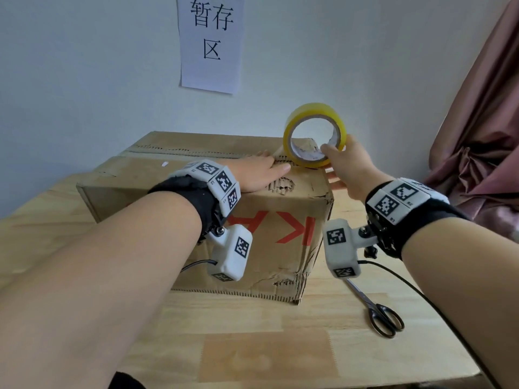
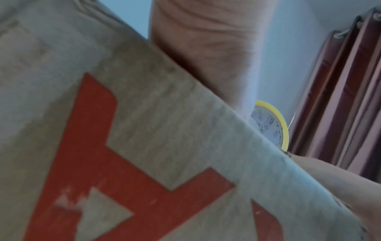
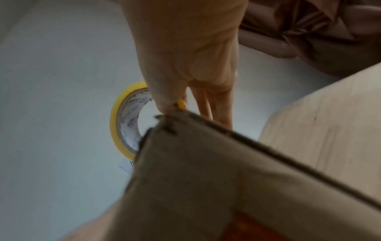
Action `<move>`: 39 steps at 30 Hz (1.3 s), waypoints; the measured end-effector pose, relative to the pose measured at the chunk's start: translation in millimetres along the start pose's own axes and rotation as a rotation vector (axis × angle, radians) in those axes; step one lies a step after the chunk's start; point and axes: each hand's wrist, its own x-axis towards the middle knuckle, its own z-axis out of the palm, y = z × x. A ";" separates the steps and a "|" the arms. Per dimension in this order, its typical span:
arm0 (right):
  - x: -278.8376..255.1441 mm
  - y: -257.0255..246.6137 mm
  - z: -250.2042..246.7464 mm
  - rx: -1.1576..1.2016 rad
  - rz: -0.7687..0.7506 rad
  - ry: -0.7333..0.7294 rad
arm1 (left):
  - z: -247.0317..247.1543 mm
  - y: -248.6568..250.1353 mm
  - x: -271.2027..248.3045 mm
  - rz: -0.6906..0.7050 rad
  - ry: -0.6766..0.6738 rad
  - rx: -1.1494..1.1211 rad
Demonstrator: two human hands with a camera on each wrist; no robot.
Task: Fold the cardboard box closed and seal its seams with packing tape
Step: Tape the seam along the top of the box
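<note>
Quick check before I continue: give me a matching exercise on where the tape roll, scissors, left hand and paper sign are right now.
Column 1:
1. tape roll
2. scissors
3. left hand
4. paper sign

Column 2:
A. lying on the wooden table, right of the cardboard box
B. stuck on the wall behind the box
C. pressing flat on the box top by the seam
D. upright at the box's right end, in the right hand

Pairs: 1-D, 2-A, 3-C, 4-B
</note>
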 end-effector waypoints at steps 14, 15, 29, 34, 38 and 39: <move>-1.4 -46.7 54.8 -0.231 -0.291 -0.011 | -3.7 -58.6 -18.6 -0.160 0.067 -0.046; -3.1 -53.0 52.0 -0.266 -0.396 0.001 | -3.4 -58.3 -16.8 -0.163 0.068 -0.054; 7.8 -96.3 67.9 -0.350 -0.286 0.039 | -5.0 -61.7 -17.2 -0.103 -0.011 -0.033; 14.7 -98.2 42.6 -0.447 -0.274 0.036 | -7.6 -56.8 -20.4 -0.100 -0.012 -0.035; 18.3 -84.1 41.3 -0.399 -0.291 0.050 | -8.0 -56.8 -17.9 -0.123 -0.026 -0.016; 16.6 -83.6 41.8 -0.411 -0.317 0.065 | -8.0 -57.0 -16.6 -0.127 -0.032 -0.013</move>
